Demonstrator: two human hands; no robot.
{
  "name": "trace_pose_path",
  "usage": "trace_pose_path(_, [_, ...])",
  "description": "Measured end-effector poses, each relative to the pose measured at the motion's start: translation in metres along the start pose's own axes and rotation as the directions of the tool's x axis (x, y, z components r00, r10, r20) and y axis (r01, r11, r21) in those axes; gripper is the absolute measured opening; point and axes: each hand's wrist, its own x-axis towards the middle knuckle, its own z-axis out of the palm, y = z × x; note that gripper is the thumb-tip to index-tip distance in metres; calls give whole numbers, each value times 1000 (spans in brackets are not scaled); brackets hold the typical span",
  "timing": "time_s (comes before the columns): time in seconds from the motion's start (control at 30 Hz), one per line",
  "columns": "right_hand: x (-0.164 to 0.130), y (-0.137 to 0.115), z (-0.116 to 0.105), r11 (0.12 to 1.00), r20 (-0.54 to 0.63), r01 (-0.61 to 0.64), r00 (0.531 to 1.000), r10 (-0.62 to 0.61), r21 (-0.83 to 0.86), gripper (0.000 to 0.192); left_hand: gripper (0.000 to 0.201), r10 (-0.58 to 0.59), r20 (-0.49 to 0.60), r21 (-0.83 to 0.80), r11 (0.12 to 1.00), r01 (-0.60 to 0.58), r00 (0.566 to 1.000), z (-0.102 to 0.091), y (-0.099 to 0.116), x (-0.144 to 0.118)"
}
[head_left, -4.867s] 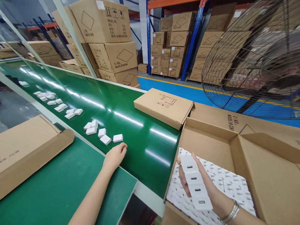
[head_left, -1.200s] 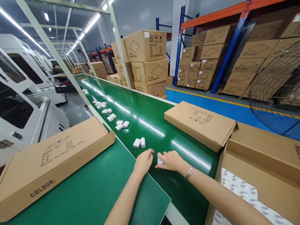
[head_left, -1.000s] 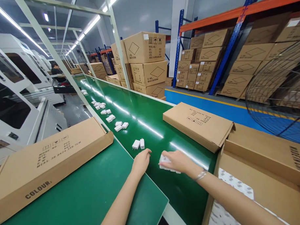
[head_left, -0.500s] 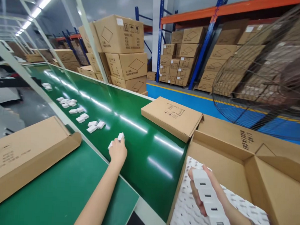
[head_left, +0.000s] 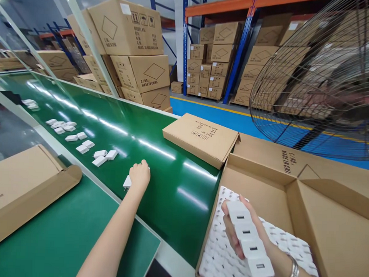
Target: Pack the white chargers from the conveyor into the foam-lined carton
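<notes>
My right hand grips a row of several white USB chargers, their port faces turned up. It is above an open carton whose near part is packed with rows of white chargers. On the green conveyor belt, my left hand has its fingers curled around a white charger, which is mostly hidden by them. Just left of that hand lies another charger, its prongs showing. Farther up the belt are loose groups of white chargers.
A closed flat carton lies across the belt beside the open one. Another carton rests on the green side table at left. A large caged fan stands at right; stacked boxes rise behind the belt.
The camera view has shifted, moving the scene left in the picture. My left hand's fingers have closed further over the charger, hiding most of it. My right hand keeps its row of chargers.
</notes>
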Motion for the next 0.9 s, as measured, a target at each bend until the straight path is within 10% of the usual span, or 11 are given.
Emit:
trace_pose_path(0.37, [-7, -5, 6, 999, 16, 12, 1000, -13, 45, 52, 38, -192, -47, -198, 964, 180, 980, -17, -14, -12])
trace_pose_path(0.63, [-5, 2, 3, 999, 8, -27, 1000, 27, 41, 56, 52, -306, 203, -107, 937, 332, 930, -8, -41, -45])
trace_pose_path(0.8, [-19, -34, -2, 953, -85, -64, 996, 41, -295, 52, 62, -272, 278, -52, 953, 297, 921, -16, -37, -44])
trace_pose_path(0.9, [-30, -77, -30, 689, -144, 89, 951, -273, -719, 48, 66, -260, 331, -55, 954, 293, 907, -20, -35, -35])
